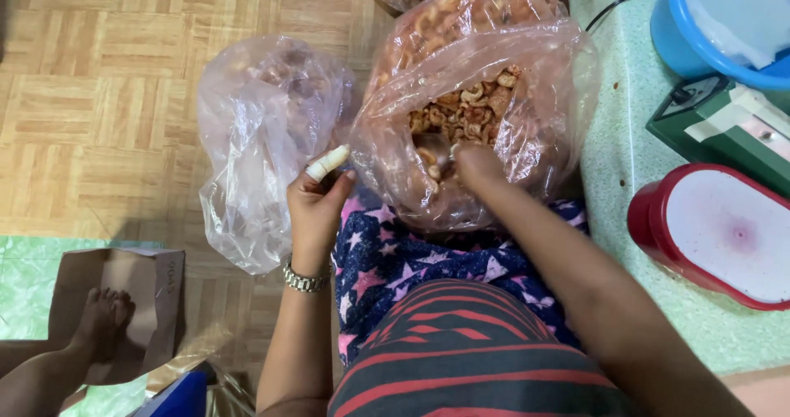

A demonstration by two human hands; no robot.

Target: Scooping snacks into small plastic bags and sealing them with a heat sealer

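1. Left hand is seen pinching the rim of the big clear bag, so its mouth is held open; one finger is wrapped in white tape.
2. Right hand is pushed into that mouth among the fried snacks; whether it is closed on any cannot be told.
3. That bag is propped on the lap, within easy reach.
4. A near-empty bag is left slumped on the wooden floor, just beside the left hand.

Glossy, crinkled clear plastic bag of rough, matt fried snacks around the right hand; left hand pinches thin clear plastic bag, shiny metal wristwatch below
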